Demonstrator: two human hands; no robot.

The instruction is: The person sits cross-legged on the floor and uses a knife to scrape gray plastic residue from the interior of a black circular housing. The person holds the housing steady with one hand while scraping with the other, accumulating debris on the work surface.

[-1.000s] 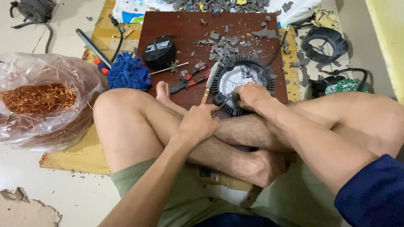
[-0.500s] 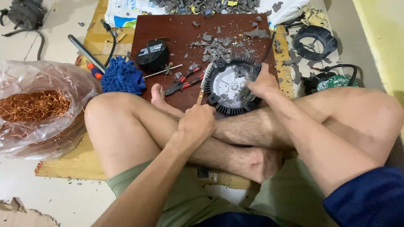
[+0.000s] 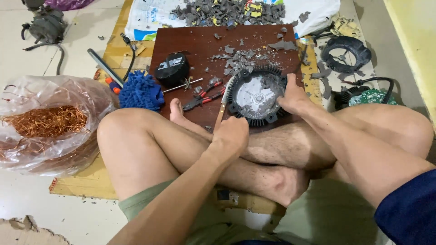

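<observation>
I see my left hand [image 3: 231, 134] clenched around a chisel [image 3: 221, 108] angled into the round black finned housing [image 3: 258, 96] on the brown board [image 3: 181, 41]; my right hand [image 3: 293, 96] grasps its right rim.

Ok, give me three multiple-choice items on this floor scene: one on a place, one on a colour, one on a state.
1. Where does the copper wire lie?
A. In the clear plastic bag
B. On the wooden board
C. In the person's lap

2. What colour is the fuzzy mitt?
A. Red
B. Blue
C. Yellow

3. What is the right hand doing?
A. Hanging free
B. Holding pliers
C. Gripping the round black finned part

Answers: 1 A, the wire sits inside the bag at the left. 2 B, the mitt beside the board is blue. 3 C, its fingers clasp the part's right rim, while the left hand holds a thin tool.
</observation>
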